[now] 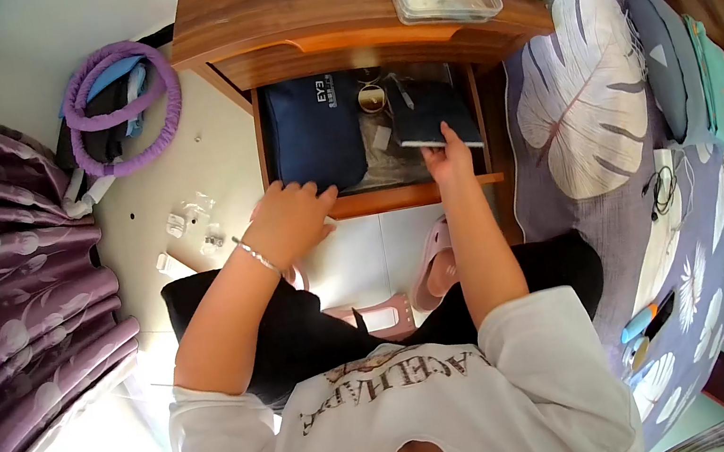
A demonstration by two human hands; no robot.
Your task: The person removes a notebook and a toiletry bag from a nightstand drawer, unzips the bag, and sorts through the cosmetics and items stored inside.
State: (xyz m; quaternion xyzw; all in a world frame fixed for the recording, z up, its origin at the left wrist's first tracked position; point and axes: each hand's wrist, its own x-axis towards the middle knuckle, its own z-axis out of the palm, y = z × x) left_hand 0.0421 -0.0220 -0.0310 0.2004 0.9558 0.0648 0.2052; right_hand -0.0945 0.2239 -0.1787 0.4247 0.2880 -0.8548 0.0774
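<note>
One brown wooden drawer [405, 198] is opened over pale floor [365, 245]. By its front, the left hand [290, 224] is kept with fingers bent, slightly apart; inside, a dark flat booklet [429, 111] is pinched by the right hand [451, 153]. Beyond, a navy fabric pouch [309, 139] is seen.

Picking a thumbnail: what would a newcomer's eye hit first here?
Likely the open drawer in the centre, where the right hand grips the near edge of a dark flat item, right of a navy pouch. Then the purple rings at upper left and the big pale leaf print on the bed at right.
</note>
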